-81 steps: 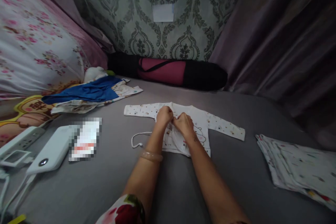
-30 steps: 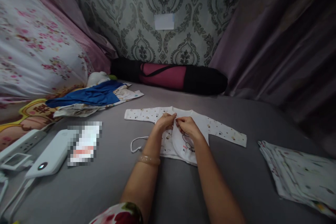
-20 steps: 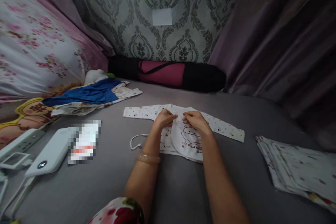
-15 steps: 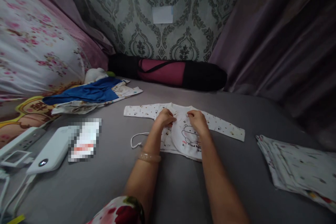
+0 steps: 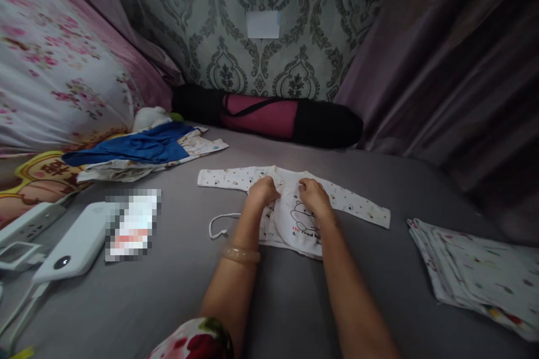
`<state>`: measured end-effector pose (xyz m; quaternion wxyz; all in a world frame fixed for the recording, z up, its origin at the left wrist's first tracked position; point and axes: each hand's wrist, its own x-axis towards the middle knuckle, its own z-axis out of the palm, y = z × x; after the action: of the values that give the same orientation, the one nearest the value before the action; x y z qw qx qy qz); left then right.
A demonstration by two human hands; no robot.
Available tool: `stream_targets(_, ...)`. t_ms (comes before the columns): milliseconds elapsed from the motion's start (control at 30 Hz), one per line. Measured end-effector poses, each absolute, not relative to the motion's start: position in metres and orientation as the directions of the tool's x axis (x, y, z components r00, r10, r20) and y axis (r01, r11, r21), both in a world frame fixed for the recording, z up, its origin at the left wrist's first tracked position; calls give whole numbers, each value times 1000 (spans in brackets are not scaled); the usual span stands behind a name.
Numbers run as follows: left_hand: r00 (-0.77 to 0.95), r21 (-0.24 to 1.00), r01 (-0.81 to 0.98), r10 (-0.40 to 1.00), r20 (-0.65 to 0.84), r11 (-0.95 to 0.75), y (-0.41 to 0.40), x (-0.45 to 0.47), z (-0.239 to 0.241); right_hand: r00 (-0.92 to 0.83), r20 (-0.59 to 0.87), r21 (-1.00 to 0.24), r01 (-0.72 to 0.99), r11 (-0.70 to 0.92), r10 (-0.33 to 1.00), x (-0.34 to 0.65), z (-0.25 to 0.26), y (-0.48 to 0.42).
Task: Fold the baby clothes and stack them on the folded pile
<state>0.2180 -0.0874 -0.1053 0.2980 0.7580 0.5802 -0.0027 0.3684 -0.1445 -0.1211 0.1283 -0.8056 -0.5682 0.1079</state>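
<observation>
A white baby shirt (image 5: pixel 290 230) with small prints and a cartoon animal on its front lies flat on the grey sheet, both sleeves spread outward. At its upper front, left of the middle, my left hand (image 5: pixel 264 190) is closed, its fingertips pinching the cloth near the overlapping edge. My right hand (image 5: pixel 315 197) is at the chest above the cartoon, thumb and fingers drawn together on the fabric. What exactly lies between the fingertips is partly hidden. A white tie string (image 5: pixel 217 225) curls out from the shirt's left side.
Folded printed cloths (image 5: pixel 475 275) lie at the right. To the left are a white power bank (image 5: pixel 78 241), a power strip (image 5: pixel 31 224) and a blurred packet (image 5: pixel 135 224). Behind them rests a blue garment (image 5: pixel 143 146). A long black and maroon bag (image 5: pixel 261 118) lines the wall.
My right hand has shifted slightly down over the shirt, its fingers a little more curled. The left hand stays almost in place, and the view has moved slightly.
</observation>
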Motion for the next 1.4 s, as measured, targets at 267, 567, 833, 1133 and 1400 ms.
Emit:
stream_targets(267, 253, 522, 848, 939, -235, -98, -79, 201, -110, 276, -33, -411, 872, -264, 961, 339, -123, -94)
stream_targets(567, 322, 524, 844, 890, -322, -115, -74, 199, -111, 282, -190, -339, 880, -332, 940, 335, -130, -60)
stream_targets(833, 351, 405, 896, 847, -398, -181, -79, 208, -107, 271, -89, -252, 925, -285, 958, 332, -129, -68)
stream_targets(1133, 480, 471, 836, 793, -375, -282, -73, 207, -116, -205, 138, -168, 959, 227, 969, 327, -148, -75)
stream_targets(1400, 472, 395, 867, 756, -454, -304, -79, 202, -87, -7, 175, -638, 761, 119, 985, 345, -136, -75)
